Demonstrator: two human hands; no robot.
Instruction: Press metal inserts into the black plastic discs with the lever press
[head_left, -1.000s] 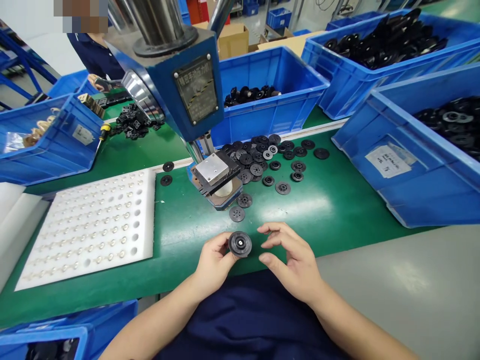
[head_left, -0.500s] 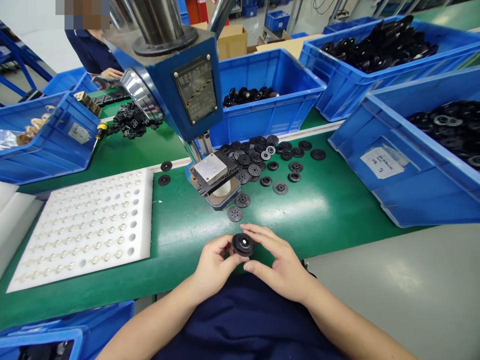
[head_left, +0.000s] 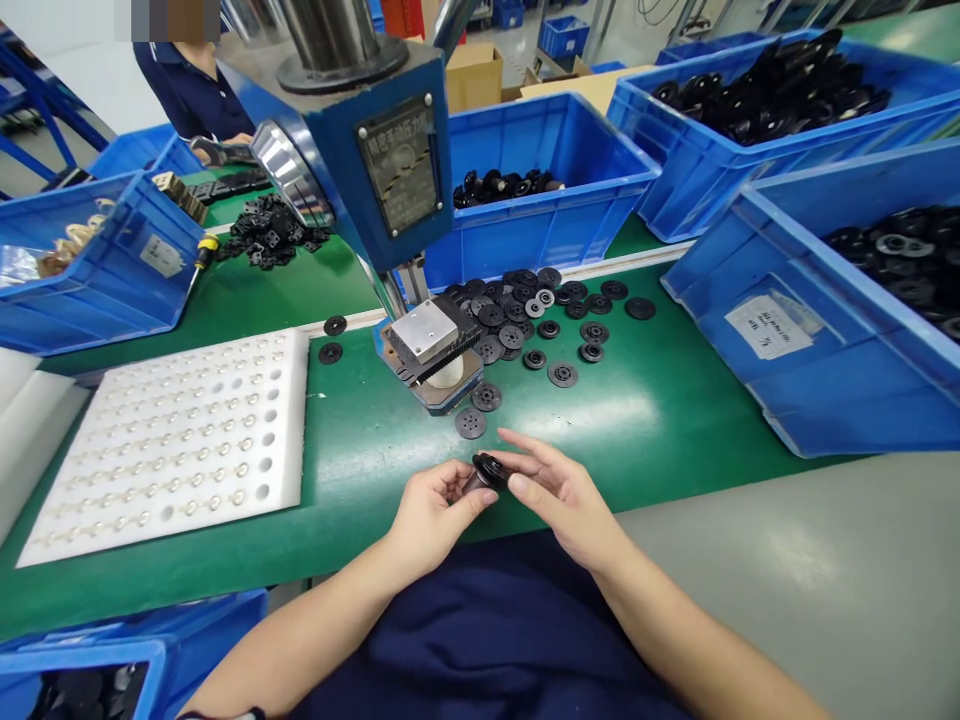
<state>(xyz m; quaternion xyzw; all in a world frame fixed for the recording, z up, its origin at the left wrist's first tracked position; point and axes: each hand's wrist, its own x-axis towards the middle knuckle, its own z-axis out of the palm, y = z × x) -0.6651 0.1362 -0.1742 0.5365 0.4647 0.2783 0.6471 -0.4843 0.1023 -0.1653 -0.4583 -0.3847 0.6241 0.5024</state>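
My left hand (head_left: 433, 512) is closed around a black flanged plastic part (head_left: 491, 470), a round disc on a short stem, just above the front of the green bench. The part leans, its disc face turned up and to the right. My right hand (head_left: 559, 490) is at the disc's right edge with thumb and fingers apart, the index finger stretched out; whether its fingertips press on the disc I cannot tell. Beyond the hands lie two loose black discs (head_left: 471, 423) and a heap of similar discs (head_left: 512, 310).
A blue hand press (head_left: 409, 170) stands ahead, a metal block (head_left: 424, 331) on its base. At left lies a white foam tray (head_left: 289, 470) with rows of small metal pieces. Blue bins (head_left: 555, 235) of black parts line the back and right. Another person (head_left: 191, 90) is at far left.
The black part has tipped from facing up toward me to leaning right, showing its stem. My right fingers have shifted closer around its edge. The camera view has moved slightly.
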